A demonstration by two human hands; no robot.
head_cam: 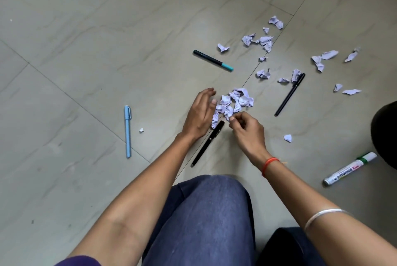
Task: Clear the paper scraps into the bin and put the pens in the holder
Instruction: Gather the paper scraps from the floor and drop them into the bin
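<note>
Hands point(199, 115) point(247, 129) at crumpled lilac scraps point(239, 99)

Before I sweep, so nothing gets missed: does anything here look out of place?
Yes. Crumpled paper scraps litter the floor, one stray bit lying apart beside the blue pen. Pens lie loose too: a teal marker, a near black pen, a far black pen and a whiteboard marker.

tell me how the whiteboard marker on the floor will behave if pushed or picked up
The whiteboard marker lies flat on the smooth tiled floor and looks round-barrelled, so a sideways push would probably roll it. Its thick plastic body should stay stiff when lifted. The glossy casing may feel slightly slippery.
</note>
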